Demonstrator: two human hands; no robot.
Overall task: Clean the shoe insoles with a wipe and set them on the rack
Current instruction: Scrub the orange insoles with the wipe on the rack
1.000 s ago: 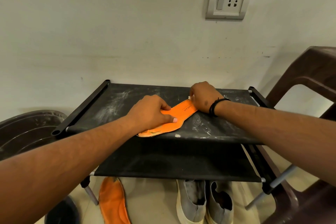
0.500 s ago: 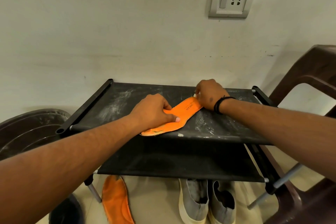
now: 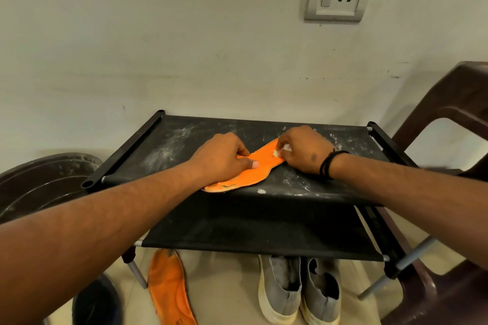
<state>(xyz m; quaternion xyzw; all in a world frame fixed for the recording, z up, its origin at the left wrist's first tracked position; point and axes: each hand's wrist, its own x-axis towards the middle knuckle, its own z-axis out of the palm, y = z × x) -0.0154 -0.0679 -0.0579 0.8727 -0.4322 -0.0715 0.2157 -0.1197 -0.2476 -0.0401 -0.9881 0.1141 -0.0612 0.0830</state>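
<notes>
Insole (image 3: 253,169) long axis near-left to far-right; left hand (image 3: 220,157) pins near part, right hand (image 3: 303,150) grip pinches wipe (image 3: 280,152) at far end.

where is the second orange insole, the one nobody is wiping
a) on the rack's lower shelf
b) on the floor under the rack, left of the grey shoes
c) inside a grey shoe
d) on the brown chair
b: the second orange insole lies flat on the floor below the rack, left of the grey shoes, while the other insole sits on the top shelf under both hands.
</notes>
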